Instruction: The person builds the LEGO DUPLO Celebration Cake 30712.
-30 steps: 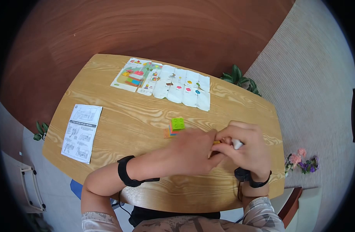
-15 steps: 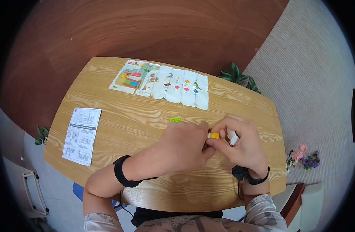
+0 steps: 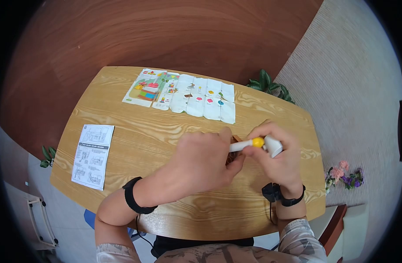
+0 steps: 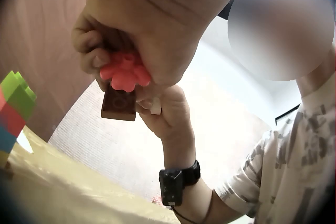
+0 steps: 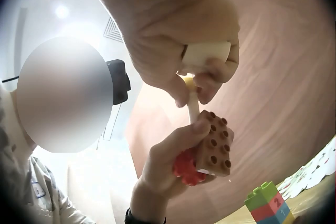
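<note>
One coloured stack [image 5: 267, 204] stands joined on the table [image 3: 139, 127]; not yet on it, your left hand [image 3: 203, 162] grips a brown brick [image 5: 215, 149] and red flower [image 4: 125, 73], your right hand [image 3: 287, 161] pinches a white stick [image 3: 240, 146] by its yellow right end [image 3: 258, 142] and clasps a white piece [image 3: 274, 147].

In the right wrist view, we can read a 2 on the red block [image 5: 271, 207] and a 1 on the blue block [image 5: 281, 215] beneath it, while print on the colourful sheet [image 3: 179, 95] and black-and-white sheet [image 3: 93, 157] stays too small for us.
</note>
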`<move>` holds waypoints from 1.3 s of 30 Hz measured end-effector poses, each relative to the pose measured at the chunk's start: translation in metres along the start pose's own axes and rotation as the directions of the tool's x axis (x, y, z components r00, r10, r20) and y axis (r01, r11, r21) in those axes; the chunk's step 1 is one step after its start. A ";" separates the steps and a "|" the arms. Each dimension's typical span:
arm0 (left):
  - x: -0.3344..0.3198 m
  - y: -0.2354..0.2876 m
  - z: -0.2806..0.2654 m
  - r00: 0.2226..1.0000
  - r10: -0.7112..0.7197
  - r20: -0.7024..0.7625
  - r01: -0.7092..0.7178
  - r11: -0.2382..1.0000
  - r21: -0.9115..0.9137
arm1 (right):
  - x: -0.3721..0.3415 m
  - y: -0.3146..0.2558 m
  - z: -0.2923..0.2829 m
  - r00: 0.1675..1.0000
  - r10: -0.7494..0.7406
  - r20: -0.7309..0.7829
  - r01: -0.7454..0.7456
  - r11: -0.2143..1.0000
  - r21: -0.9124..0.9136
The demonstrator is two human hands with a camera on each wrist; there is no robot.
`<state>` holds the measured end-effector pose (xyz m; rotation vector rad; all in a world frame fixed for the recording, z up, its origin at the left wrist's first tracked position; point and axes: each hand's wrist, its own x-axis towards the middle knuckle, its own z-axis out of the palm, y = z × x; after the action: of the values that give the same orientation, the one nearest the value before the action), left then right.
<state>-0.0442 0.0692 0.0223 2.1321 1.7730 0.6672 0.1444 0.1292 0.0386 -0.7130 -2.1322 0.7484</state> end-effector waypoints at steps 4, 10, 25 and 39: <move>0.001 -0.010 -0.003 0.990 0.013 -0.143 -0.030 0.993 -0.112 | 0.003 0.003 -0.003 0.979 0.167 -0.114 -0.134 0.957 0.256; 0.004 -0.011 -0.011 0.987 -0.007 -0.161 0.003 1.000 -0.020 | 0.020 0.032 0.012 0.982 0.057 -0.182 -0.038 0.994 0.106; 0.019 -0.034 0.002 0.995 -0.077 -0.067 0.091 0.968 0.236 | 0.022 0.055 0.038 0.980 -0.120 0.161 0.127 0.991 -0.032; 0.014 -0.031 -0.008 0.974 -0.118 -0.194 0.173 0.938 0.300 | 0.020 0.058 0.051 0.974 -0.194 0.115 0.208 0.971 -0.123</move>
<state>-0.0729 0.0887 0.0157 2.1616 2.2410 0.5777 0.1074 0.1676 -0.0199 -0.5258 -2.3241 0.5470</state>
